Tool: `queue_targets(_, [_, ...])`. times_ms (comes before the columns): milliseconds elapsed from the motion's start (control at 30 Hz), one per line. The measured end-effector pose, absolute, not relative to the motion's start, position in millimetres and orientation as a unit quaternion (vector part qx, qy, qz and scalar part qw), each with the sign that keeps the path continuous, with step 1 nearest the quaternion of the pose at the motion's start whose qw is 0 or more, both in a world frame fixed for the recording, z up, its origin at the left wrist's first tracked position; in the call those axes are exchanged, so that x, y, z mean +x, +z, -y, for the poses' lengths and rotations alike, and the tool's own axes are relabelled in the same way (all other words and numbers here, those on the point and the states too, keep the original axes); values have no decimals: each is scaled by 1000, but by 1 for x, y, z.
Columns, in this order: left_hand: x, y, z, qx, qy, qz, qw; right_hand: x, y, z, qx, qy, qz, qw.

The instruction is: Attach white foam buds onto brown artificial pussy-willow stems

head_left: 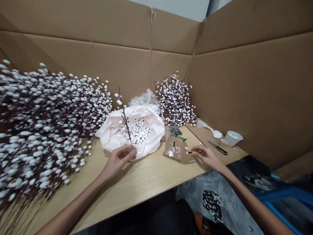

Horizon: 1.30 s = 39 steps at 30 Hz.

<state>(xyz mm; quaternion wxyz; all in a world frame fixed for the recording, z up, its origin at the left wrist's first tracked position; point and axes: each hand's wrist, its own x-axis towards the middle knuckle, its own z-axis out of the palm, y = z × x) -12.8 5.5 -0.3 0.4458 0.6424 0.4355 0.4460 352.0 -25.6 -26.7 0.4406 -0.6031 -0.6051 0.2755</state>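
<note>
In my left hand [122, 156], the thumb and fingers pinch the lower end of an artificial berry stem [126, 122]. This dark brown twig stands nearly upright, with a few white buds near its top and bare side shoots below. Behind it lies an open white plastic bag [110, 130] full of loose white buds [140, 132]. My right hand [204, 155] is closed at the right edge of a brown cardboard piece [181, 156] marked with white smears. Its fingertips meet a small black stick [189, 152] there. Other short black sticks stand out of the cardboard.
A large heap of white-budded stems [53, 111] covers the left side; a smaller bunch [174, 98] stands at the back. Snips [218, 148] and a white plastic cup [233, 138] lie right. Cardboard walls [244, 88] enclose the table [137, 186]. A grey bag [195, 191] hangs below its edge.
</note>
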Motion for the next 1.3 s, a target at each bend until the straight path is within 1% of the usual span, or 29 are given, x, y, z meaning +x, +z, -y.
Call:
queue_targets(133, [-12,0,-4,647,438,-446,437,355,-37,25,-610,231,656,380])
queue_targets(200, [-12,1,-3,644,437,-447,440,356,-37,23,-611,226,664,365])
queue_targets(433, [-11,-1,-4,643,442,-434,451,351,-33,18,-602,211,677,367])
queue_targets(867, [-13,-6,-5,653,438,-419,453,353,-16,14,-597,265,663,367])
queue_targets(1100, [-10,-3,-2,647,438,-427,454,348,-9,19,-595,357,590,412])
queue_targets(1300, [-10,-4,-2,642,442,-429,456,337,10,25,-550,450,497,498])
